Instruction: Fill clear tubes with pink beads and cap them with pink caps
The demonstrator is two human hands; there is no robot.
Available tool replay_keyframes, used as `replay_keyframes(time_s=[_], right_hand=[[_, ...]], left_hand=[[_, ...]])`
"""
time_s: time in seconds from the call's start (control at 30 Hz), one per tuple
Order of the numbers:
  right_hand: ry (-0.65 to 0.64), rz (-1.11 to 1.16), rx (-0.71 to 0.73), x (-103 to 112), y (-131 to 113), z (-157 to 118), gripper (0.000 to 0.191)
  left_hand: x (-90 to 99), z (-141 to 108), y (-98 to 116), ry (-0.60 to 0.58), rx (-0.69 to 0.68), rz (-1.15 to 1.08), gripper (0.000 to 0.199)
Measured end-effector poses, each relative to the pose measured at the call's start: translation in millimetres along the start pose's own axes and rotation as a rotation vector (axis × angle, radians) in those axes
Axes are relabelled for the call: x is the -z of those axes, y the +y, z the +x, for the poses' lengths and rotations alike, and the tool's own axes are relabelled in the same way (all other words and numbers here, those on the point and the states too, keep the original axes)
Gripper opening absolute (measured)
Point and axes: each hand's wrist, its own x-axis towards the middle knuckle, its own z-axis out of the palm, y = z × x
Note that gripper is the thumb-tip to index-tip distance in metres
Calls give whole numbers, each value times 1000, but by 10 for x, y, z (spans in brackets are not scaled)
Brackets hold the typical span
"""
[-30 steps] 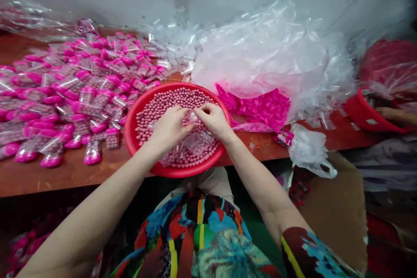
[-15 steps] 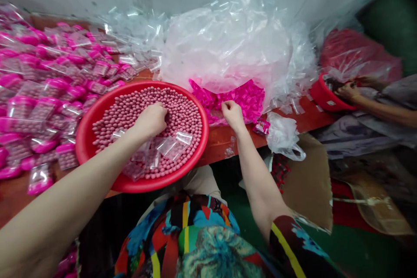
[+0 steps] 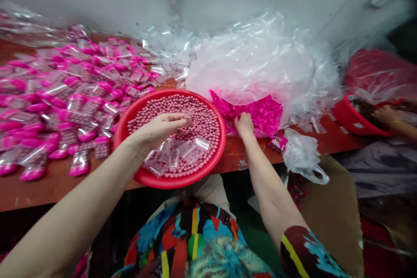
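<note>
Over a red basin (image 3: 222, 147) of pink beads (image 3: 204, 117), my left hand (image 3: 163, 129) is closed on a small clear case that holds some beads. Several clear cases (image 3: 188, 151) lie on the beads at the near side of the basin. To the right, my right hand (image 3: 243, 125) is at the near left edge of a heap of bright pink pieces (image 3: 269, 115) in a plastic bag (image 3: 254, 69). Its fingers are bent and closed; whatever they grip, if anything, is too small to tell.
Filled cases with pink caps (image 3: 78, 104) cover the left of the red-brown table (image 3: 48, 189). Empty clear cases lie at the back. A crumpled bag (image 3: 301, 152) and a pink packet (image 3: 278, 142) sit right. Another person's hand (image 3: 387, 115) is in a second red basin (image 3: 345, 115).
My left hand has risen from the beads and a clear case with beads now shows in its fingers. My right hand has moved onto the edge of the pink heap. The view has shifted left.
</note>
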Motion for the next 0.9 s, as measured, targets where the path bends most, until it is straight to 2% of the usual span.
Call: replay_keyframes(time_s=[0.13,0.2,0.33,0.4,0.43,0.53,0.6,0.63,0.7,0.9], right_hand=[[19,3,11,45,51,-49,24],[53,23,11,88,65,-88,24],[164,89,10,220,22,-230,30],[206,128,43,285,-53,-331,32],[224,161,79,311,-104,-385,32],[265,303,230,365,-280,-535,29],[269,376,316,390,-395,-616,26],[260,390,342,402,-447,-651,25],[236,402,384,426,-540,-714,23],[126,380,505,430,-784,-889,20]], left_hand=[[-43,-260,-33,-58,33,-321,20],[-83,-373,-85,-71,13,-441,19],[-146,-521,-212,-46,-3,-543,21],[-120,-517,-232,22,-30,-418,23],[-86,-488,-221,78,-66,-267,23],[57,-291,-118,253,-208,466,20],[124,-97,-39,262,-237,918,19],[132,5,-15,248,-221,1049,19],[93,202,-16,220,-161,1137,16],[-137,613,-278,240,-116,921,10]])
